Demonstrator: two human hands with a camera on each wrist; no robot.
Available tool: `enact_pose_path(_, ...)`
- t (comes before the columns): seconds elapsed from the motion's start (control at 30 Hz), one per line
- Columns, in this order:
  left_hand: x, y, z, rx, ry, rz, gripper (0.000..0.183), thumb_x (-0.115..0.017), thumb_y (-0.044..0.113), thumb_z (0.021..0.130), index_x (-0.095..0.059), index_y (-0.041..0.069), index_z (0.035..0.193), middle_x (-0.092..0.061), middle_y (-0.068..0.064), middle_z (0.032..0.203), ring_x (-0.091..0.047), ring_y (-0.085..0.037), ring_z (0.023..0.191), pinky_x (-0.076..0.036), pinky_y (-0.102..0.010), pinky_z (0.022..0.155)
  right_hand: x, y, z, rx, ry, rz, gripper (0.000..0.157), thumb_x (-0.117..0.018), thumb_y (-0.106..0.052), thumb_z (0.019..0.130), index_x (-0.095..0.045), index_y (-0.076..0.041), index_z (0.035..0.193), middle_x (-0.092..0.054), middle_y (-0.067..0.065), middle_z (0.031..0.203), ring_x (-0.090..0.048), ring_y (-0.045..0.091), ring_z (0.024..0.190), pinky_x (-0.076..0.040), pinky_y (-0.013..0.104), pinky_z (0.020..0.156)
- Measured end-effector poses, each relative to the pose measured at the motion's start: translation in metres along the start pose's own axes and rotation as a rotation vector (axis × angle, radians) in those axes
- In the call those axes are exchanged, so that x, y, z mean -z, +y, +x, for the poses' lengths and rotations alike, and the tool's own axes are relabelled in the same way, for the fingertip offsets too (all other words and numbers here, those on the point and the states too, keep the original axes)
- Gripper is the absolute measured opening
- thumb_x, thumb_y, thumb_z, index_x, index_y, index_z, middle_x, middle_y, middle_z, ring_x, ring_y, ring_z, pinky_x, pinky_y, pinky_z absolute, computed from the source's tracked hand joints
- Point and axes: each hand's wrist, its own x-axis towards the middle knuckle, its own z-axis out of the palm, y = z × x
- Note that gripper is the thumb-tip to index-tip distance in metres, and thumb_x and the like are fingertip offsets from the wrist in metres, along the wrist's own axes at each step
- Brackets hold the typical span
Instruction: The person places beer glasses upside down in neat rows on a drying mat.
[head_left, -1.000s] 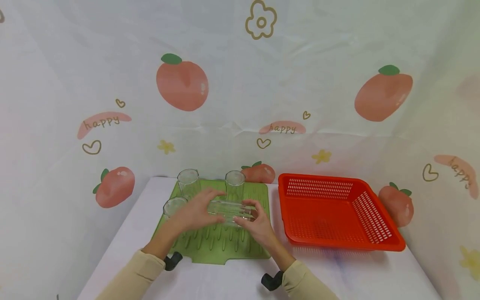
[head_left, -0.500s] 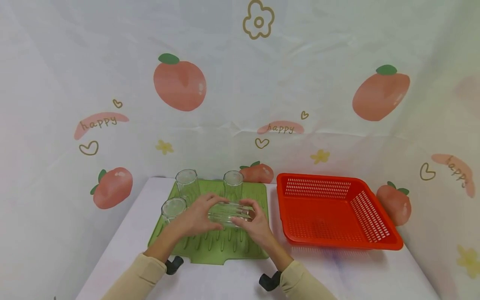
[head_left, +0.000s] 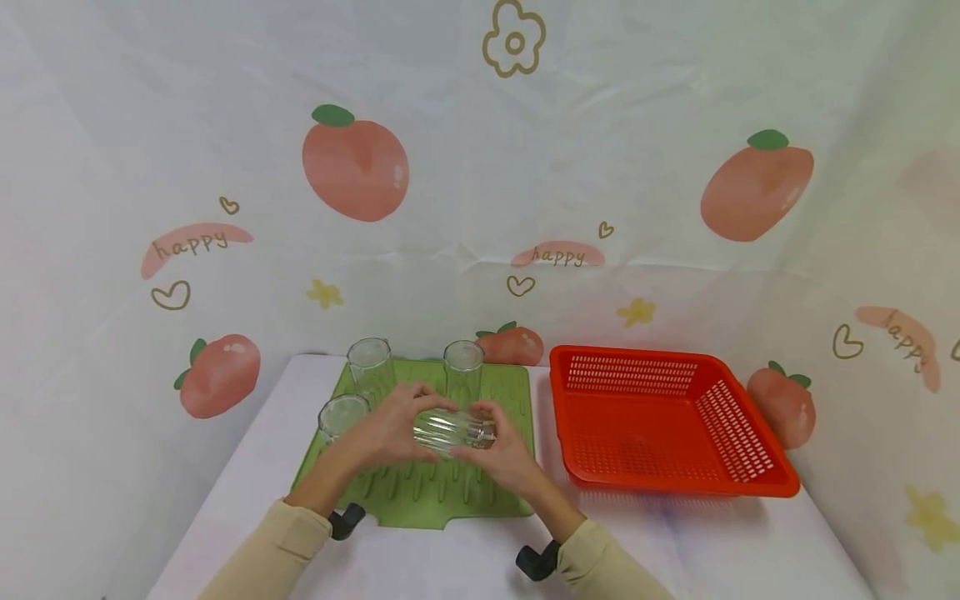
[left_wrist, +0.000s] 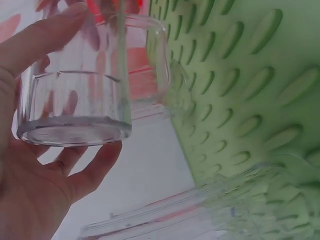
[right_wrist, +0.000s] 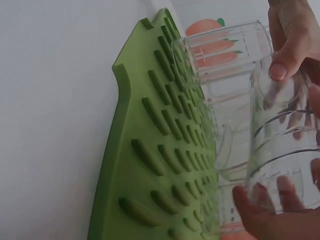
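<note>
Both hands hold one clear drinking glass [head_left: 444, 430] lying sideways over the green drying mat [head_left: 420, 510]. My left hand [head_left: 390, 427] grips its left end, thumb and fingers spread around it. My right hand [head_left: 506, 448] grips the right end. In the left wrist view the thick base of the glass [left_wrist: 75, 107] faces the camera beside the left palm. The right wrist view shows the left thumb on one end and right fingertips [right_wrist: 287, 192] curled against the other. Upright glasses stand on the mat: one at back left [head_left: 370, 364], one at back middle [head_left: 463, 367], one at front left [head_left: 343, 414], partly hidden by the left arm.
A red perforated plastic basket [head_left: 637, 483] sits to the right of the mat on the white-covered table [head_left: 480, 558]. The mat's upper face carries raised ridges [right_wrist: 150, 157]. A white curtain [head_left: 465, 167] with peach prints hangs close behind and along the sides.
The right hand has come slightly left, closer to the left hand. Reflections on the held glass have shifted. The standing glasses and basket keep their places; the head view has swung a little.
</note>
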Motion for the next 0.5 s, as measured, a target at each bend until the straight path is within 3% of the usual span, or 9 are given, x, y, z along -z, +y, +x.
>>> enact_pose_path(0.23, 0.0048, 0.0028, 0.0047, -0.109, 0.02, 0.082, 0.069, -0.091, 0.025, 0.06, -0.063, 0.036, 0.122, -0.052, 0.004, 0.125, -0.041, -0.022, 0.122, -0.049, -0.043, 0.093, -0.0028, -0.0043, 0.0, -0.04, 0.018, -0.166, 0.081, -0.08, -0.045, 0.073, -0.042, -0.021, 0.14, -0.052, 0.001, 0.137, -0.054, 0.02, 0.112, -0.051, 0.037, 0.09)
enact_pose_path(0.5, 0.0089, 0.0089, 0.0056, -0.144, -0.002, 0.117, 0.066, -0.089, 0.019, 0.062, -0.064, 0.034, 0.121, -0.052, 0.005, 0.127, -0.04, -0.019, 0.122, -0.05, -0.038, 0.091, -0.0019, -0.0043, -0.0008, -0.019, 0.003, -0.302, 0.083, -0.078, -0.055, 0.07, -0.043, -0.03, 0.141, -0.048, -0.007, 0.143, -0.051, 0.019, 0.127, -0.048, 0.044, 0.102)
